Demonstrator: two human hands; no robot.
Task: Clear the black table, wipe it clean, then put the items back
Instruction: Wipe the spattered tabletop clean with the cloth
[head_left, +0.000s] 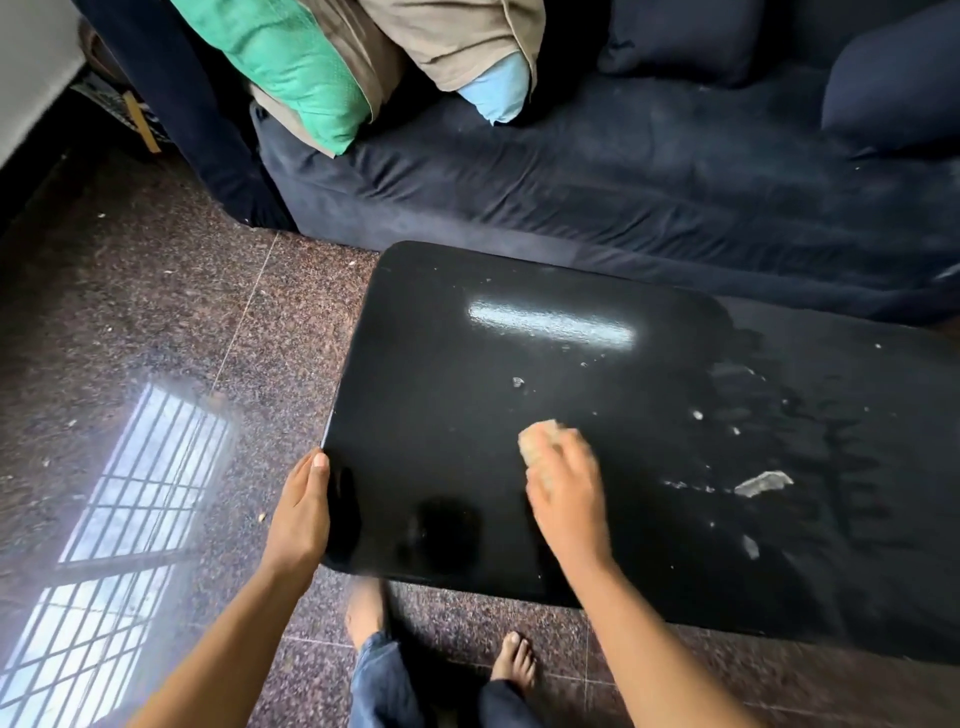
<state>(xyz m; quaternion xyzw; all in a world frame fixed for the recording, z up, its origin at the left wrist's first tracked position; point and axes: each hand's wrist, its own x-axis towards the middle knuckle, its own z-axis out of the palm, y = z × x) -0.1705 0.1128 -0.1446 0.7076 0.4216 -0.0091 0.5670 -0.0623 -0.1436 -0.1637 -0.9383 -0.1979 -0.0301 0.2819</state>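
Observation:
The black table (441, 332) fills the middle and right of the head view, glossy on its left half and dusty on its right. My right hand (569, 493) presses a beige cloth (537, 441) flat on the tabletop near its front middle; the hand is motion-blurred. My left hand (301, 506) grips the table's front left edge, thumb on top. White scraps and crumbs (763, 482) lie scattered over the right part of the top. No other items stand on the table.
A dark blue sofa (597, 176) runs along the table's far side, with green (291, 62), tan and light blue cushions piled at its left end. Speckled granite floor (156, 312) lies to the left. My bare feet (511, 660) stand at the table's front edge.

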